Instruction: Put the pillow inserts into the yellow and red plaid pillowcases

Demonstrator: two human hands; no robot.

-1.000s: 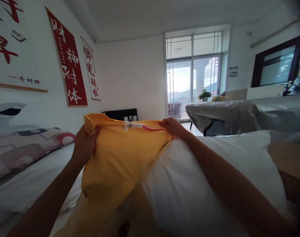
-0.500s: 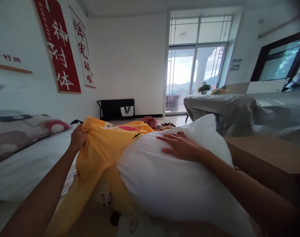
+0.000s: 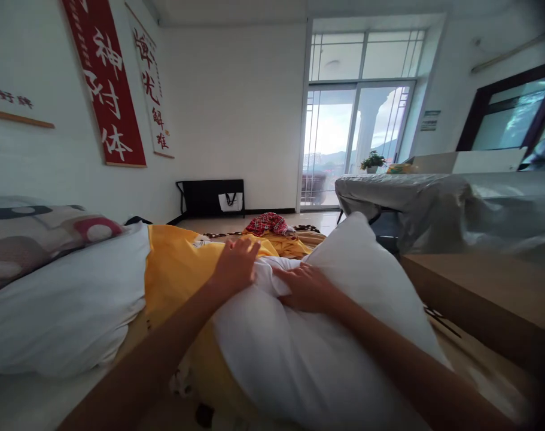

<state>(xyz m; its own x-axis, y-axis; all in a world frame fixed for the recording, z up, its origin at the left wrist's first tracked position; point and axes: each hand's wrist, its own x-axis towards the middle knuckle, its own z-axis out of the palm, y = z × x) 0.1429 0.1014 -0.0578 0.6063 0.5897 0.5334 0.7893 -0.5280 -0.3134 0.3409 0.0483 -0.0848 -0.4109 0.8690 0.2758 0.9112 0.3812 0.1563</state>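
A plump white pillow (image 3: 326,353) lies in front of me, its left part against and partly within a yellow pillowcase (image 3: 176,257) with printed cartoon figures. My left hand (image 3: 238,263) is over the border of yellow and white cloth, fingers curled onto the pillow and slightly blurred. To its right, my right hand (image 3: 308,287) grips the top of the pillow, bunching the cloth into folds between the two hands. What my fingertips do under the fabric is hidden.
Another white pillow (image 3: 75,293) and a patterned cushion (image 3: 43,239) lie at left. A red checked cloth (image 3: 267,223) lies beyond the pillowcase. At right stand a brown box-like piece (image 3: 469,287) and a table under a silvery cover (image 3: 434,191). A black folded panel (image 3: 200,197) leans against the wall.
My left hand has let go of the pillowcase's left edge and moved right onto the pillow. My right hand, flat before, has closed on the pillow, whose cloth now bunches. The pillowcase has sagged.
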